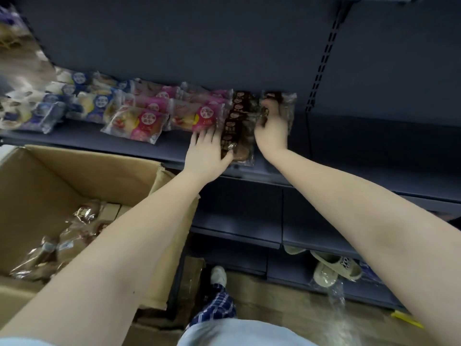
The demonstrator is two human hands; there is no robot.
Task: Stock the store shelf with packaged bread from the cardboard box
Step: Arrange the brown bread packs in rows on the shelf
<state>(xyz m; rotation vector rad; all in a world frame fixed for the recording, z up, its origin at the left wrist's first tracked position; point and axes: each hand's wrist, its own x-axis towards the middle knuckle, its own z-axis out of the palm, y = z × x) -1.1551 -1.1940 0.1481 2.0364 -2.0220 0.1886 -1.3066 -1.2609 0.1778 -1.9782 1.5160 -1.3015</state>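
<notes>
While both arms reach in over the front edge of the shelf (162, 148), the left hand (207, 153) lies palm down on the shelf board. Its fingers (205, 137) are straight and slightly spread. The thumb touches the front left corner of a column of brown bread packs (237, 126), and the fingertips reach the nearest of the pink packs (199, 118).

The right hand (272, 131) is on the shelf just right of that brown column. Its fingers (272, 107) are curled down onto the end pack (289, 108), a brown loaf in clear wrap, and grip it. The exact position of the thumb cannot be seen.

Stock on the shelf runs in colour groups:
- blue packs (82, 103) towards the left end of the shelf;
- pink packs at the middle, overlapping one another;
- brown packs at the right, close to the slotted upright (321, 63) at the back of the shelf.

The cardboard box (74, 176) stands open below the shelf, towards its left end, and touches the front edge. More boxed bread (50, 248) in clear wrap lies in its bottom.

On a lower board beneath the shelf sit pale slippers (334, 268), partly in plastic wrap. A white shoe (218, 275) rests on the floor below the shelf.
</notes>
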